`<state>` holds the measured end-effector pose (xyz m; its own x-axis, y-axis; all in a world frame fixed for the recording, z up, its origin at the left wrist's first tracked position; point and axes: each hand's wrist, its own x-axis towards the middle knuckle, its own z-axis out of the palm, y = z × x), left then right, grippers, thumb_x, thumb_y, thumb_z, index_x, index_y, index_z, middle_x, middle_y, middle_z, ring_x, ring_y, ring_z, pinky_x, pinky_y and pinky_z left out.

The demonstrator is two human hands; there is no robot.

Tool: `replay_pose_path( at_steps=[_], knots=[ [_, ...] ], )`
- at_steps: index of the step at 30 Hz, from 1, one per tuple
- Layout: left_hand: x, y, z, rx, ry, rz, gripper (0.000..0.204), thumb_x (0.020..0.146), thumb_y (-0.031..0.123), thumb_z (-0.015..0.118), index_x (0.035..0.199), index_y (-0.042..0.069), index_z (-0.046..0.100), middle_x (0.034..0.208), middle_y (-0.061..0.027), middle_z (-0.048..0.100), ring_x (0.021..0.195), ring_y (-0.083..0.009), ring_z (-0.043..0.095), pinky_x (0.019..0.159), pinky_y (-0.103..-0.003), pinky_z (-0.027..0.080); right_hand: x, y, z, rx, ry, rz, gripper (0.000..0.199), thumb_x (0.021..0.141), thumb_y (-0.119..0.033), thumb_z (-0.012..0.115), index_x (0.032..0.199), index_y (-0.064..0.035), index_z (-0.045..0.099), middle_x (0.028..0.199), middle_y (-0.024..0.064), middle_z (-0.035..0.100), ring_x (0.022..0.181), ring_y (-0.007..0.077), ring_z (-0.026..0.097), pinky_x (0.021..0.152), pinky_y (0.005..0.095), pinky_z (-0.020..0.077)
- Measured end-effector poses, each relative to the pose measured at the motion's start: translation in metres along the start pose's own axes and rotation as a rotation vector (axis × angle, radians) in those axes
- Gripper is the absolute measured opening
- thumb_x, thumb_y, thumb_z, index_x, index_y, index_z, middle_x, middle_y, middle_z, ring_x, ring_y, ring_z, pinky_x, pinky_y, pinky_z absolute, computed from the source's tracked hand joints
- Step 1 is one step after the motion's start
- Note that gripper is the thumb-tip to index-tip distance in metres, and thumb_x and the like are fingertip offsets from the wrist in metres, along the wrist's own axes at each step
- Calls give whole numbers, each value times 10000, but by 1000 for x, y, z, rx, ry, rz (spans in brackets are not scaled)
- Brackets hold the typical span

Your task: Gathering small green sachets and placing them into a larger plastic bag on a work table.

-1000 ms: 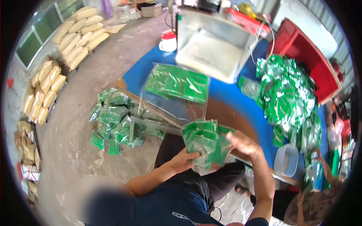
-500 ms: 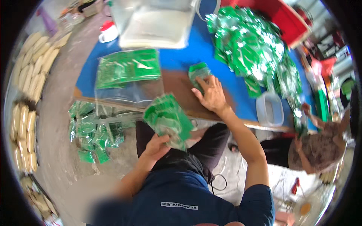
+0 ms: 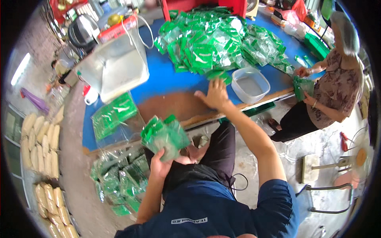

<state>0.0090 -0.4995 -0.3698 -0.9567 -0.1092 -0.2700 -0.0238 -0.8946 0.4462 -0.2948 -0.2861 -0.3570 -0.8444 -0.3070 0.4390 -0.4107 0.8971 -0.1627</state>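
My left hand [image 3: 160, 164] is closed on a fanned bunch of green and clear plastic packets [image 3: 166, 139], held over my lap just off the table's near edge. My right hand [image 3: 216, 94] reaches forward over the table with its fingers stretched out. Its fingertips are at a green packet [image 3: 219, 75] by the near edge of a big heap of similar packets [image 3: 206, 43]. Whether they grip that packet is hard to see. To the left lies a clear bag holding flat green packets [image 3: 115, 114].
Right of my right hand stands a clear plastic tub [image 3: 250, 85] on the blue table [image 3: 158, 85]. A large translucent bin [image 3: 123, 75] sits at the left. Bagged green packets [image 3: 119, 178] are below the table edge. A co-worker [image 3: 331, 79] handles packets at the right.
My right hand has left the brown patch of table and moved toward the heap. The left hand still holds its bunch. The view has turned, showing more of the right side.
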Motion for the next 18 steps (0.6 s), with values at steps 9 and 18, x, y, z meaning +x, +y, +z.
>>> replay_pose_path(
  at_steps=[9,18],
  knots=[
    [-15,59,-25,-58,-29,161,475,921,27,570,1389,-5,501,1418,-159,551,1319,-358,498,1149,-565,371,-84,-72,-67,759,8,-422,311,803,-57,594,1110,-10,617,1031,169,636,977,395,640,819,462,544],
    [63,-40,69,237,-236,-126,760,852,90,758,1507,98,371,1565,-95,402,1423,-319,386,1192,-647,255,-157,-7,-117,1627,65,243,87,949,-98,614,951,-11,627,806,28,630,800,72,553,735,310,496]
  ],
)
